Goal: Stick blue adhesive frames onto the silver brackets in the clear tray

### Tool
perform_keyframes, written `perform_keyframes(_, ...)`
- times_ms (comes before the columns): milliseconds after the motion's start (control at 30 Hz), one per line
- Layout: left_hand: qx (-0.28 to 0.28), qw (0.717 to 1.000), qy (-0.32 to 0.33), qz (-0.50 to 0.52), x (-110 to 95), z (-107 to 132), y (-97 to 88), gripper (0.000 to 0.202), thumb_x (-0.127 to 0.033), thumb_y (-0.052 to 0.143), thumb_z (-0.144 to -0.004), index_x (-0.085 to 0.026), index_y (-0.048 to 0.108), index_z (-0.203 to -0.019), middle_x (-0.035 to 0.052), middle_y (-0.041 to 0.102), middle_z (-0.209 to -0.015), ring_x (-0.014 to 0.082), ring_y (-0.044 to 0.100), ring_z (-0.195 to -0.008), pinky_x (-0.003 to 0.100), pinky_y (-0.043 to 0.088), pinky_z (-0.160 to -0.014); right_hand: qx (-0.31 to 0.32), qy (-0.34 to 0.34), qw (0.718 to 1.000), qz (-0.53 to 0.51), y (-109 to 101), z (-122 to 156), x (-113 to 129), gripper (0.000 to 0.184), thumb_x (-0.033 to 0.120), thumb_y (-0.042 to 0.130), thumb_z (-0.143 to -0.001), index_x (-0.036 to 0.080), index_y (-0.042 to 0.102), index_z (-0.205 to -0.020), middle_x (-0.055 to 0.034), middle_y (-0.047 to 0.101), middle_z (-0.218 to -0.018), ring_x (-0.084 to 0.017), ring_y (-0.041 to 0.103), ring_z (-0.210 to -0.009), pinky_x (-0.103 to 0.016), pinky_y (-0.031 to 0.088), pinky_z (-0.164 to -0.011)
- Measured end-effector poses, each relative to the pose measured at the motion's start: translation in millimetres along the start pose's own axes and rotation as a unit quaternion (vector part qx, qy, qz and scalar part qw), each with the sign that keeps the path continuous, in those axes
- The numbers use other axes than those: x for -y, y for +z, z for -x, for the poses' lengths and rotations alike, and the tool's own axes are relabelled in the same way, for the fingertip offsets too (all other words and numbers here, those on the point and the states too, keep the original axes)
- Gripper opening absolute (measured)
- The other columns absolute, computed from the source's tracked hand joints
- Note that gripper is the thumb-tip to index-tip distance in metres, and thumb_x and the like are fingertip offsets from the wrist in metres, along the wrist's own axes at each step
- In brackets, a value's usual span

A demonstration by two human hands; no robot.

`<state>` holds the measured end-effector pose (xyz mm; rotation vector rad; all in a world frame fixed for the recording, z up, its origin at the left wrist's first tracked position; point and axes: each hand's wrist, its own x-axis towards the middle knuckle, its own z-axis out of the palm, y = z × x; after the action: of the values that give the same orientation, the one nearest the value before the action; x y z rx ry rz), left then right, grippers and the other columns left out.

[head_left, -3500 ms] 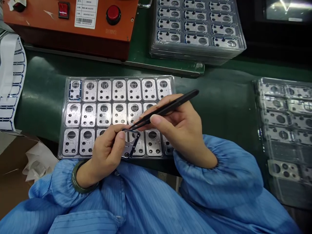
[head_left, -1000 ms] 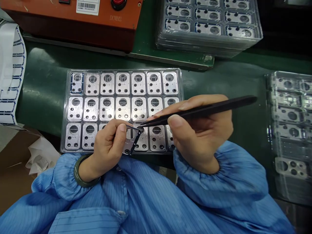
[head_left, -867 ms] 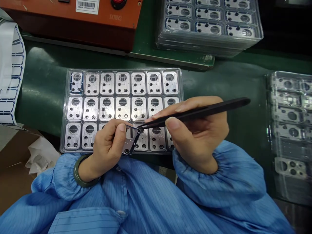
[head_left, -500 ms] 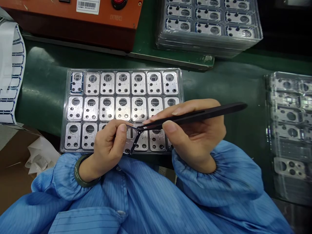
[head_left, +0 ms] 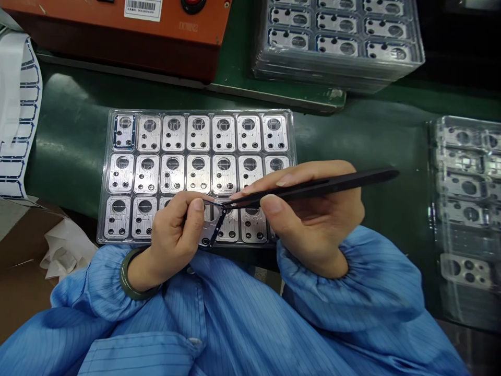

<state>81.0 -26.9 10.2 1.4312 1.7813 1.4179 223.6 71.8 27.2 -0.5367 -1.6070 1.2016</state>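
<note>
My left hand [head_left: 178, 230] is closed around a small metal plate [head_left: 209, 222], pinching it between thumb and fingers; most of the plate is hidden by the hand. A dark blue gasket frame [head_left: 218, 228] runs along the plate's right and top edges. My right hand [head_left: 313, 214] grips black tweezers [head_left: 332, 183], their tips meeting the frame at its upper right corner. Beneath both hands lies a clear plastic tray [head_left: 294, 141] with rows of silver plates [head_left: 198, 172]. The plate at its top left [head_left: 124, 131] has a blue border.
An orange machine [head_left: 164, 36] with a red button stands at the back left. Stacked trays of plates [head_left: 332, 57] sit at the back right, and another tray [head_left: 465, 209] lies far right. At left are a sheet of blue frames [head_left: 19, 125] and a cardboard box [head_left: 23, 277].
Both hands hold nearly the same pose, with the tweezer tips still at the frame's corner. The whole view has shifted very slightly.
</note>
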Motion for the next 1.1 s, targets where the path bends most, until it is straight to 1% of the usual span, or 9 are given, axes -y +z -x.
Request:
perform_keyframes(167,0.011,1.0,-0.019,0.019,0,0,-0.2,0.017,-0.023,0.046,-0.095,-0.019,0.062,-0.093,-0.0037,0.06,-0.064,0.0066,0.054,-0.053,0.018,0.044,-0.052,-0.001,0.003,1.0,0.007,0,-1,-1,0.023,0.006,0.064,-0.078,0.022,0.054,-0.091,0.0009,0.069,-0.08,-0.017,0.071,-0.067,-0.03,0.061,-0.055)
perform_keyframes(300,0.021,0.997,-0.046,0.051,2,1,0.6,0.016,-0.025,0.046,-0.095,-0.019,0.061,-0.094,-0.0022,0.065,-0.068,0.0076,0.06,-0.056,0.019,0.047,-0.054,-0.004,0.002,1.0,0.008,0,-2,-1,0.025,0.004,0.065,-0.077,0.022,0.055,-0.092,0.0024,0.069,-0.078,-0.015,0.071,-0.065,-0.027,0.062,-0.055)
perform_keyframes(433,0.039,0.991,-0.096,0.09,4,5,1.9,0.018,-0.029,0.046,-0.096,-0.02,0.061,-0.101,-0.0002,0.068,-0.074,0.0076,0.058,-0.049,0.02,0.048,-0.049,-0.015,0.032,0.999,0.008,1,-3,-1,0.022,0.007,0.066,-0.077,0.022,0.055,-0.089,0.0031,0.069,-0.076,-0.015,0.071,-0.062,-0.023,0.059,-0.048)
perform_keyframes(500,0.04,0.989,-0.105,0.097,4,6,2.5,0.021,-0.03,0.045,-0.096,-0.021,0.061,-0.107,0.0009,0.069,-0.077,0.0087,0.06,-0.052,0.021,0.051,-0.052,-0.019,0.041,0.999,-0.005,1,-2,-2,0.02,0.009,0.066,-0.078,0.021,0.055,-0.089,0.0028,0.07,-0.075,-0.015,0.071,-0.061,-0.023,0.059,-0.047)
perform_keyframes(600,0.036,0.989,-0.103,0.103,4,6,2.8,0.024,-0.031,0.045,-0.096,-0.021,0.059,-0.113,0.0018,0.07,-0.078,0.0116,0.066,-0.063,0.023,0.054,-0.059,-0.018,0.053,0.998,-0.029,1,-1,-6,0.02,0.009,0.066,-0.079,0.021,0.055,-0.091,0.003,0.07,-0.075,-0.015,0.07,-0.06,-0.024,0.062,-0.05)
perform_keyframes(667,0.039,0.988,-0.104,0.104,4,6,2.5,0.024,-0.032,0.045,-0.096,-0.021,0.06,-0.111,0.0017,0.07,-0.078,0.0118,0.067,-0.064,0.022,0.054,-0.058,-0.024,0.063,0.997,-0.033,1,-1,-9,0.021,0.009,0.066,-0.079,0.022,0.055,-0.092,0.0035,0.07,-0.075,-0.014,0.07,-0.06,-0.024,0.062,-0.051)
perform_keyframes(800,0.042,0.991,-0.095,0.088,4,3,1.5,0.021,-0.032,0.045,-0.096,-0.021,0.06,-0.105,-0.0001,0.068,-0.074,0.0093,0.064,-0.058,0.019,0.05,-0.052,-0.047,0.065,0.996,-0.036,2,1,-12,0.021,0.009,0.067,-0.078,0.021,0.056,-0.092,0.0034,0.068,-0.076,-0.014,0.07,-0.058,-0.023,0.062,-0.05)
perform_keyframes(933,0.033,0.995,-0.075,0.053,2,0,0.8,0.02,-0.03,0.046,-0.096,-0.02,0.062,-0.101,-0.0015,0.067,-0.069,0.0068,0.061,-0.054,0.017,0.046,-0.05,-0.053,0.076,0.994,-0.052,2,1,-13,0.021,0.011,0.068,-0.078,0.021,0.055,-0.092,0.0035,0.068,-0.076,-0.014,0.07,-0.059,-0.024,0.062,-0.05)
perform_keyframes(1100,0.036,0.996,-0.058,0.059,3,0,-0.1,0.019,-0.029,0.047,-0.096,-0.02,0.062,-0.103,-0.0014,0.066,-0.069,0.0062,0.056,-0.051,0.017,0.044,-0.047,-0.053,0.091,0.992,-0.07,1,0,-12,0.02,0.013,0.069,-0.079,0.02,0.053,-0.091,0.0025,0.068,-0.075,-0.016,0.07,-0.058,-0.027,0.063,-0.05)
